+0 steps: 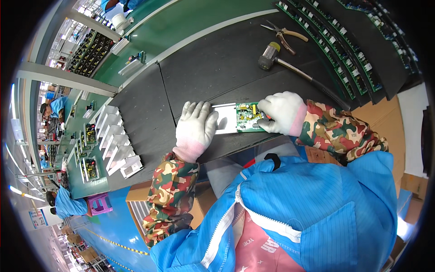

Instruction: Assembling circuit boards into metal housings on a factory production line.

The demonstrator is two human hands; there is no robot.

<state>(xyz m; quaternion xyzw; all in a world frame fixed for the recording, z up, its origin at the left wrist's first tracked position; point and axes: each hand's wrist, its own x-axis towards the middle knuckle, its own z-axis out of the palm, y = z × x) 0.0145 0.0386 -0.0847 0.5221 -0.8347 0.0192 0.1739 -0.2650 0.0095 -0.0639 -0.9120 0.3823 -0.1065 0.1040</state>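
A white metal tray-like case point(226, 119) lies lengthwise on the black work mat in front of me. A green circuit board point(248, 119) with yellow and dark components covers its right part; whether it is fully seated cannot be told. My left hand point(195, 126), in a white glove with a pink cuff, is closed over the case's left end, which its fingers hide. At the opposite end, my right hand point(284, 112), gloved alike, has its fingers bent around the board. That end of the board is covered by the hand.
Beyond my right hand lie a mallet point(268, 56) and pliers point(286, 35). Rows of circuit boards point(337, 41) stand at the far right. Several white metal cases point(114, 140) line the mat's left edge, beside a green conveyor point(152, 31). An open cardboard box point(137, 195) sits below the table.
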